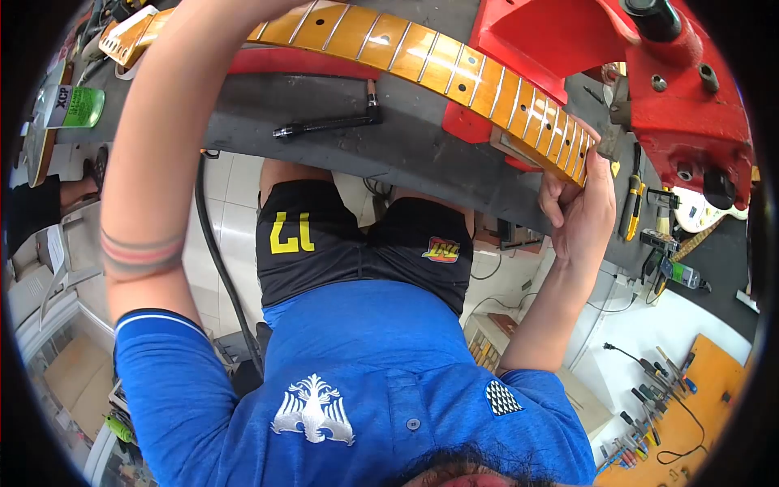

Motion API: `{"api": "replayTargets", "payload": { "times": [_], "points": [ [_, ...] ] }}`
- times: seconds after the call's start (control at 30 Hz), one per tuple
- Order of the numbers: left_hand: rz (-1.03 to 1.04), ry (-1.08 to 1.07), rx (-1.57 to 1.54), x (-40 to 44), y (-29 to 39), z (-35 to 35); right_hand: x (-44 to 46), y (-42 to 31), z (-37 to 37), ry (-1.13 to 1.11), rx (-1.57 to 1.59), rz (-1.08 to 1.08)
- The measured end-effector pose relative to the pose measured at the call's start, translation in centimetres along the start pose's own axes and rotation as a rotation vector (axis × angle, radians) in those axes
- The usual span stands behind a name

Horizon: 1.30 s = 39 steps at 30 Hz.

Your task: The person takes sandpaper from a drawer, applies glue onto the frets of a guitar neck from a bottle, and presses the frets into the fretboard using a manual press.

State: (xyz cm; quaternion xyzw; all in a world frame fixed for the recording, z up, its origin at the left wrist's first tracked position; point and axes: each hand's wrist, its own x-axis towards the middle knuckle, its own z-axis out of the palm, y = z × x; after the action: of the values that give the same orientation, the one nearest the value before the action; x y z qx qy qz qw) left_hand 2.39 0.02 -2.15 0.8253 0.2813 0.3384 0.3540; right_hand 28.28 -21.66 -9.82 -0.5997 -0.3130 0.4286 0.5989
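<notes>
You hold a maple guitar neck [410, 58] that slants across the top of the view over the dark desk [454, 169], its fretted face toward you, the headstock [122, 45] at the upper left and the heel end at the right. Your right hand [586, 193] has that heel end, with the fingers [599, 165] closed around its edges and pinching it. Your left forearm [166, 122] crosses in front of the neck near the headstock; your left hand lies beyond the top edge, so I cannot tell how its fingers stand. A big red vise [682, 105] stands just beyond the heel end; whether the neck touches it is unclear. An L-shaped black tool [329, 126] lies on the desk below the neck's middle. Out to your left sits a green container [83, 107] labelled XCP. Near your right hand lies a yellow-and-black tool [631, 207], and farther right a clear bottle with a green label [683, 274]. An orange board [714, 390] at the lower right carries several hand tools.
</notes>
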Motion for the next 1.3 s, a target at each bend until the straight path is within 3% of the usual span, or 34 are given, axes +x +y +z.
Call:
{"api": "replayTargets", "payload": {
  "times": [0.1, 0.23, 0.37, 0.53, 0.8, 0.9, 0.97, 1.3],
  "points": [
    [0.120, 0.121, -0.457, -3.5, -0.5, 0.9, -0.1, 0.1, -0.5, -0.037, 0.007, -0.021],
    [0.214, 0.310, -0.666, -8.3, -1.7, 4.0, 0.0, 0.3, -0.2, -0.013, 0.018, -0.040],
    [0.099, 0.490, -0.439, -10.9, -1.2, 7.3, 0.1, 0.3, -0.1, -0.016, 0.023, -0.057],
    [0.406, 0.376, -0.009, -11.0, -1.4, 7.8, 0.1, 0.3, 0.6, 0.037, 0.044, -0.048],
    [0.459, 0.416, 0.028, -9.1, -0.4, 10.5, 0.1, 0.2, 0.4, 0.006, 0.010, -0.035],
    [0.380, 0.402, -0.047, -9.0, -0.2, 11.1, 0.2, 0.4, 0.4, 0.003, 0.009, -0.049],
    [0.494, 0.410, -0.065, -8.3, -0.8, 11.1, 0.1, 0.6, 0.2, 0.017, -0.004, -0.046],
    [0.492, 0.429, -0.126, -7.8, 0.1, 11.3, 0.1, 0.1, 1.0, 0.084, -0.061, -0.056]
  ]
}}
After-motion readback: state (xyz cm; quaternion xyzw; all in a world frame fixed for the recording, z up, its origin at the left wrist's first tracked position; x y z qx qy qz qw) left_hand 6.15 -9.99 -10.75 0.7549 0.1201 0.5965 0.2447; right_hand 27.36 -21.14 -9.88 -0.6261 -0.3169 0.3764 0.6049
